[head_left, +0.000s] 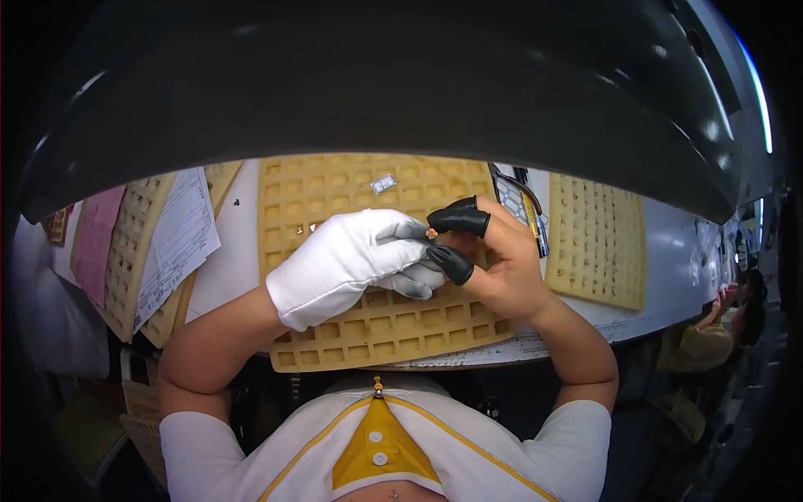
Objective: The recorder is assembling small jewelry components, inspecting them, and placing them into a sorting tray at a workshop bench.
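A tiny copper-coloured piece (432,233), perhaps jewellery but too small to name surely, sits where my fingertips meet. My left hand (360,255), in a white glove with greyed fingertips, is closed with its fingers bent against the piece. Black finger cots cover the thumb and forefinger of my right hand (493,251), which pinch at the same piece from the right. Both hands hover over a yellowish tray (393,335) with rows of square pockets. A few small shiny pieces (306,228) lie in pockets left of the glove, and a small silver-white packet or tag (383,183) rests farther back.
A second yellow tray (595,243) filled with small pieces lies to the right. Beside the middle tray are pens and a patterned pouch (517,199). Printed sheets (180,243) and a pink paper (102,243) cover trays at left. A dark hood (385,84) overhangs the table. Another person (711,335) sits far right.
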A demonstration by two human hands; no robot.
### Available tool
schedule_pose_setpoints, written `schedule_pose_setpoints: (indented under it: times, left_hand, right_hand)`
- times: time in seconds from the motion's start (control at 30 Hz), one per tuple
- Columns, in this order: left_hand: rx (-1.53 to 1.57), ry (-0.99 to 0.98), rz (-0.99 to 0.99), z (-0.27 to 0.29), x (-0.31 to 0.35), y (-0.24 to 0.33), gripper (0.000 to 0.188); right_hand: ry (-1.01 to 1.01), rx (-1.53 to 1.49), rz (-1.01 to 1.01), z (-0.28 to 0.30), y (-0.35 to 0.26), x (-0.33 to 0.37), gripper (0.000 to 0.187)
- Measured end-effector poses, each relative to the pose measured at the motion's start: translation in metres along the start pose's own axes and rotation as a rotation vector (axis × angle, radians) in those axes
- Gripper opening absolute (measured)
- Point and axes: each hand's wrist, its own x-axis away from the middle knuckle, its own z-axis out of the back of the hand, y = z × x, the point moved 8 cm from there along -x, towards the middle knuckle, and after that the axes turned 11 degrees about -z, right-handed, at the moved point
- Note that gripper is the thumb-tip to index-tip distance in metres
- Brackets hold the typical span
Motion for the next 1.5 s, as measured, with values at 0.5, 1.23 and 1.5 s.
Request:
schedule_pose_setpoints:
  times: [0.5, 1.23, 1.5]
  left_hand:
    - [0.195, -0.035, 0.071, -0.006, 0.000, -0.009, 0.027]
    - [0.281, -0.053, 0.074, -0.008, 0.001, -0.012, 0.025]
    - [0.164, -0.088, 0.026, -0.004, -0.001, -0.011, 0.029]
  right_hand:
    - [-0.099, -0.278, -0.132, -0.006, 0.010, 0.002, 0.023]
    - [-0.058, -0.164, -0.063, -0.004, 0.003, 0.000, 0.024]
    - [-0.167, -0.746, -0.574, -0.016, 0.041, 0.012, 0.014]
